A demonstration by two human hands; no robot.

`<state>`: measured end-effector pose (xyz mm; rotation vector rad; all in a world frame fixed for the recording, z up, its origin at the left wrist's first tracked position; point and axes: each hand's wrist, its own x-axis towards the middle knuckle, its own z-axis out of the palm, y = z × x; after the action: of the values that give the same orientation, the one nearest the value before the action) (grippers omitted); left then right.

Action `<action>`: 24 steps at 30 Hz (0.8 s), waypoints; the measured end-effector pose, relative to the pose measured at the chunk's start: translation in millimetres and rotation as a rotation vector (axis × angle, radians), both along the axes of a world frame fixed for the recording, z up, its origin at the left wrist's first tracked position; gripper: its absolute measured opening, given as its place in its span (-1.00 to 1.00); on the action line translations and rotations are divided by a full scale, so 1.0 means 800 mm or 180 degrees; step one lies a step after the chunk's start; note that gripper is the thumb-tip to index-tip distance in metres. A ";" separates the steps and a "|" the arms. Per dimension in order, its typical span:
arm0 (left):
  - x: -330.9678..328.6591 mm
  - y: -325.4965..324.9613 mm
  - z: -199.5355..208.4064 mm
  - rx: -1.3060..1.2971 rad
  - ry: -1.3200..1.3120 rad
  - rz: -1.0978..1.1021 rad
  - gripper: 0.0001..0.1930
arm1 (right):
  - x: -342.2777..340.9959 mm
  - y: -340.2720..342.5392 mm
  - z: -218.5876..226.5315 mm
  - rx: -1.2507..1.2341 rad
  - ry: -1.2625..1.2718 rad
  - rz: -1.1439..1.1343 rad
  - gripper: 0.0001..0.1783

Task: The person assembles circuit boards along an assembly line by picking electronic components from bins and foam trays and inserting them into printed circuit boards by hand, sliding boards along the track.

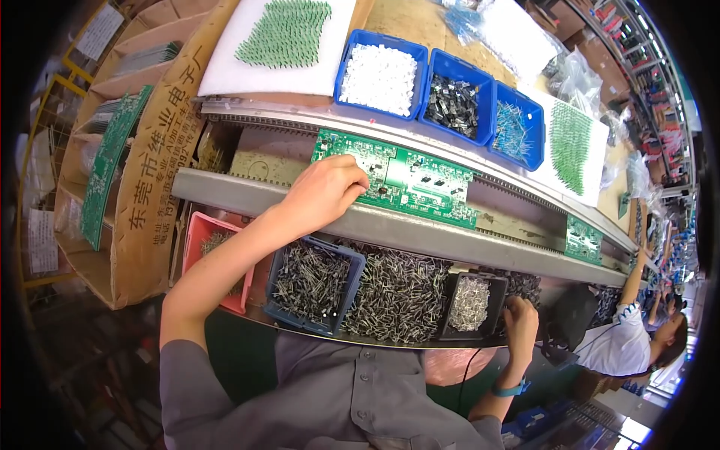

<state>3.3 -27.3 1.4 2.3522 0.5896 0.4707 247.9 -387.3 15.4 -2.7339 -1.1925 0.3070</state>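
A long green circuit board (pixel 427 187) lies across the rails of a metal conveyor (pixel 360 223). My left hand (pixel 326 191) is over the left part of this board, fingertips pinched together close to its surface; whatever they hold is hidden. My right hand (pixel 521 326) is at the near right, beside a bin of dark small parts (pixel 523 287), its fingers curled together. What lies between those fingers is too small to make out. Left of it stands a black tray (pixel 456 327) of small silvery parts, then a heap of leaded components (pixel 397 296).
A blue bin (pixel 358 281) of leaded parts and a pink bin (pixel 191 244) stand near my left forearm. Beyond the conveyor are blue bins with white connectors (pixel 379 79), black parts (pixel 451 109) and blue leaded parts (pixel 512 131). A cardboard box (pixel 142 202) borders the left; a co-worker (pixel 622 341) sits right.
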 end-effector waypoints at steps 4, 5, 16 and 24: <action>0.000 -0.003 0.000 0.0194 -0.0042 -0.0033 -0.94 | 0.001 0.001 -0.003 0.0106 -0.0147 0.0108 -0.91; 0.001 -0.003 -0.002 0.0204 -0.0066 -0.0034 -0.94 | 0.001 0.001 -0.004 0.0108 -0.0144 0.0108 -0.91; 0.002 -0.010 -0.012 0.0742 -0.0140 -0.0162 -0.94 | 0.002 -0.003 -0.006 0.0187 -0.0056 0.0265 -0.90; 0.000 -0.009 -0.006 0.0847 0.0171 -0.0222 -0.92 | 0.005 -0.004 -0.003 0.0119 -0.0001 0.0357 -0.91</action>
<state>3.1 -34.4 -3.4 2.6360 0.4927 0.4804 251.6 -390.9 12.7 -2.6410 -1.3405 0.2936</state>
